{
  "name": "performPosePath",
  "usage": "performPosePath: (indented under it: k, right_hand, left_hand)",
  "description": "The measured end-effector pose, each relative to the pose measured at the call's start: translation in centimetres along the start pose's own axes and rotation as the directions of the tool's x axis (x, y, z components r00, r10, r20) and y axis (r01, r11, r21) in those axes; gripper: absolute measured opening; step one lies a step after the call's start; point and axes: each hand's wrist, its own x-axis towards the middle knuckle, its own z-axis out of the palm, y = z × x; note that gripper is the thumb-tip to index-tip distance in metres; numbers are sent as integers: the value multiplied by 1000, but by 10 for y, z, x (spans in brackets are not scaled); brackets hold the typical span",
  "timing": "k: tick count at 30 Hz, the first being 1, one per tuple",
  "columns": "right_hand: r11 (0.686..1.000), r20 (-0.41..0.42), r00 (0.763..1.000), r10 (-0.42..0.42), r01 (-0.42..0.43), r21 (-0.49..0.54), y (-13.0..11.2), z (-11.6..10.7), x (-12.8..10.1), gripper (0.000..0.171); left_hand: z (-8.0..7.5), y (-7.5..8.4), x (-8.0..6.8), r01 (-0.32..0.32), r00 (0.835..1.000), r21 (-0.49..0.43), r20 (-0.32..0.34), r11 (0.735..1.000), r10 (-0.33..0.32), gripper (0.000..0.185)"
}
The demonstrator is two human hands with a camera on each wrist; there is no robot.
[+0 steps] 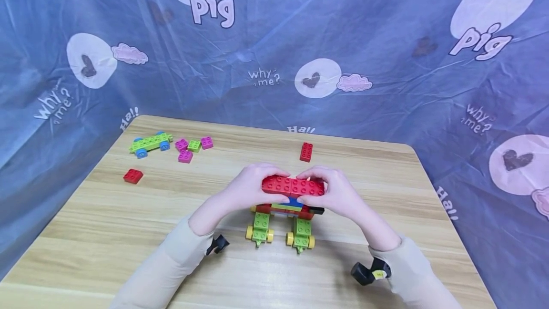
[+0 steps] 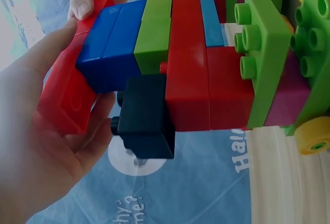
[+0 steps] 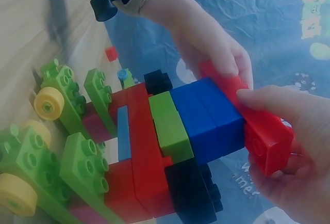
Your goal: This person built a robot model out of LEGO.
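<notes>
Brick vehicle [image 1: 288, 213] stands mid-desk [image 1: 107, 223], toward six o'clock. Both hands, left hand [image 1: 246, 187] and right hand [image 1: 339, 192], grasp the red bricks [image 1: 293, 186] on top; even downward pressure should seat them squarely.

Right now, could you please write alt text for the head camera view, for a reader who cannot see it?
Two hands, the left hand and the right hand, hold a long red brick on top of a block vehicle with yellow wheels, standing on a wooden table. Farther back lie a green wheeled chassis, small pink and green bricks and two loose red bricks.
</notes>
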Motion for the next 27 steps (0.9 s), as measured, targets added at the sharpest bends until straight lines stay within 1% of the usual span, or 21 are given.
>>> performPosePath:
  k: [5,12,15,20,25,27]
  right_hand:
    - [1000,-23,999,-23,23,0,1,0,-1,45]
    - [995,-85,991,-101,102,16,4,-5,-2,39]
    - [994,-123,986,-109,112,17,6,-7,-3,35]
    - [989,-206,971,-124,138,56,11,-10,-4,31]
    - [969,-291,944,-155,203,143,21,-16,1,27]
    - [962,-317,936,-155,216,168,26,-20,4,26]
  left_hand:
    - [-5,-4,-4,14,1000,-42,-16,999,-15,52]
    - [-5,-9,-4,-15,1000,-47,-20,999,14,45]
    - [-4,-10,-4,-16,1000,-53,-27,998,15,43]
    - [-4,-9,-4,-2,999,-49,-37,999,0,42]
    - [-4,-8,-5,25,999,-61,-30,998,-27,43]
    - [-4,-8,-5,33,999,-69,-27,997,-35,43]
